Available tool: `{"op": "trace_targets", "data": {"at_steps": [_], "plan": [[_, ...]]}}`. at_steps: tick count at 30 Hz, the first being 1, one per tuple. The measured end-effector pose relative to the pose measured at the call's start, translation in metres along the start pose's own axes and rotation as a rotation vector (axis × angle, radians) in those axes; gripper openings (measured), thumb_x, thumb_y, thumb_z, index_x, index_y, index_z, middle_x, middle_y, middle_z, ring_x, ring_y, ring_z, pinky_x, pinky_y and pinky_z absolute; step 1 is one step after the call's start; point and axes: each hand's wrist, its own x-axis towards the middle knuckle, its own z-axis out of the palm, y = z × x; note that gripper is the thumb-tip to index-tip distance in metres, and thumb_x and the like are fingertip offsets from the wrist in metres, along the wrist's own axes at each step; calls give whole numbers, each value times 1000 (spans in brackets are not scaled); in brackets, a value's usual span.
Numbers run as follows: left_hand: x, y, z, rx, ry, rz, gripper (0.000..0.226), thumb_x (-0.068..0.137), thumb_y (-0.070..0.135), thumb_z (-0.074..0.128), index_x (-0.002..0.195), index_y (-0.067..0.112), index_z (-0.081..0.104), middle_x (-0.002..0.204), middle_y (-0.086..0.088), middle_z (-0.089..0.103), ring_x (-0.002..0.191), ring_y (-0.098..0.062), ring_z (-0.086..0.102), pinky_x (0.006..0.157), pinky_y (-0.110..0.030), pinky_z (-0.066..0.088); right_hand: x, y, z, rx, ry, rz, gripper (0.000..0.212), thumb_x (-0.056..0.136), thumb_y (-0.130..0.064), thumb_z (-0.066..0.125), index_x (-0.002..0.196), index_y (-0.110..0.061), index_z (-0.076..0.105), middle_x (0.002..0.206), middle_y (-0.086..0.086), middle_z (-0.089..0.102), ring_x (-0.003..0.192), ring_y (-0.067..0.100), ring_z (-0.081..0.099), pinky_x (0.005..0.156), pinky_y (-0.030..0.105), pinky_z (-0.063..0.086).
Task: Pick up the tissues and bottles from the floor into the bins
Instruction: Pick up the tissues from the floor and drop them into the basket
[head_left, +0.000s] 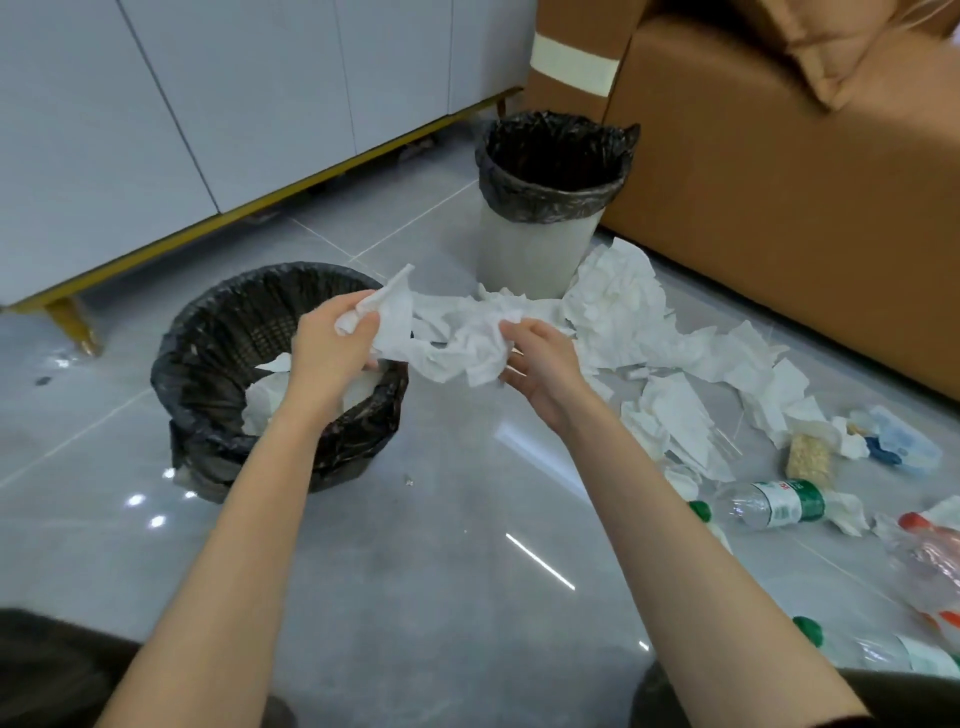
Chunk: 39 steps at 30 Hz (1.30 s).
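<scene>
Over the lined basket bin (208, 332) at near left, a left hand (332, 358) and right hand (543, 369) each hold a grip on one crumpled tissue (462, 343). Loose tissues (623, 306) and a bottle (779, 501) litter the floor (441, 519) at right.

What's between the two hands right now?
Crumpled tissue, held by the left hand and the right hand, stretches between them in the head view.

The right edge cuts off the red-capped bottle (927, 558); the right forearm (644, 519) hides most of a green-capped bottle (700, 511)
</scene>
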Motion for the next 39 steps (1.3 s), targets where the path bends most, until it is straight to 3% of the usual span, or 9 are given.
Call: {"op": "trace_targets", "data": {"at_steps": [7, 10, 13, 16, 18, 20, 23, 30, 39], "plan": [[12, -21, -47, 111, 176, -79, 34, 93, 22, 47, 124, 25, 60, 118, 9, 58, 100, -11, 53, 91, -37, 51, 14, 0, 93, -99, -135, -4, 7, 94, -11, 52, 87, -10, 51, 84, 9, 53, 79, 21, 57, 65, 24, 55], [14, -26, -58, 192, 179, -62, 37, 96, 21, 44, 131, 22, 54, 126, 6, 57, 104, -9, 48, 87, -25, 38, 19, 8, 122, -230, -162, -33, 22, 90, -7, 49, 71, -13, 43, 74, 8, 40, 72, 22, 45, 67, 32, 50], [15, -36, -65, 270, 105, -93, 42, 99, 23, 40, 141, 19, 42, 145, -1, 44, 129, -18, 43, 98, -25, 32, 19, 21, 132, -378, -211, -46, 33, 86, 2, 41, 59, -17, 35, 61, 1, 30, 61, 18, 32, 58, 26, 39], [15, -47, -69, 345, 31, -156, 47, 101, 26, 38, 147, 19, 32, 151, -6, 34, 139, -24, 32, 111, -37, 28, 22, 30, 122, -507, -169, -158, 24, 88, -6, 45, 86, -15, 67, 80, -1, 58, 75, 20, 53, 72, 28, 47], [13, -48, -65, 368, 29, -147, 47, 100, 26, 39, 147, 19, 32, 151, -7, 35, 139, -25, 32, 111, -39, 28, 23, 29, 109, -535, -69, -222, 29, 88, -10, 49, 108, -14, 68, 104, -1, 66, 94, 14, 61, 90, 29, 50], [12, -45, -59, 358, 35, -107, 46, 100, 25, 41, 145, 19, 35, 149, -7, 38, 137, -24, 35, 110, -39, 31, 24, 28, 94, -471, 11, -241, 25, 88, -10, 49, 101, -20, 68, 107, -1, 67, 97, 16, 64, 94, 35, 51], [10, -34, -41, 360, 23, -27, 43, 99, 23, 42, 142, 19, 40, 142, -7, 47, 129, -23, 44, 103, -36, 36, 25, 26, 67, -371, 96, -190, 22, 89, -7, 48, 98, -18, 65, 104, -2, 65, 81, 11, 65, 91, 36, 54], [-12, -1, 30, 256, -94, 163, 34, 96, 20, 45, 129, 24, 53, 108, 7, 62, 98, -14, 60, 89, -32, 47, 14, 41, -16, -261, 285, -74, 20, 92, -5, 47, 104, -11, 63, 96, 1, 62, 82, 16, 60, 82, 31, 55], [-58, -34, 117, 304, -400, 98, 33, 96, 20, 47, 128, 23, 54, 106, 6, 62, 98, -15, 61, 80, -23, 41, -27, 116, -133, -457, 603, 140, 30, 89, -3, 45, 113, -11, 61, 110, 2, 59, 92, 18, 53, 76, 27, 41]]}}
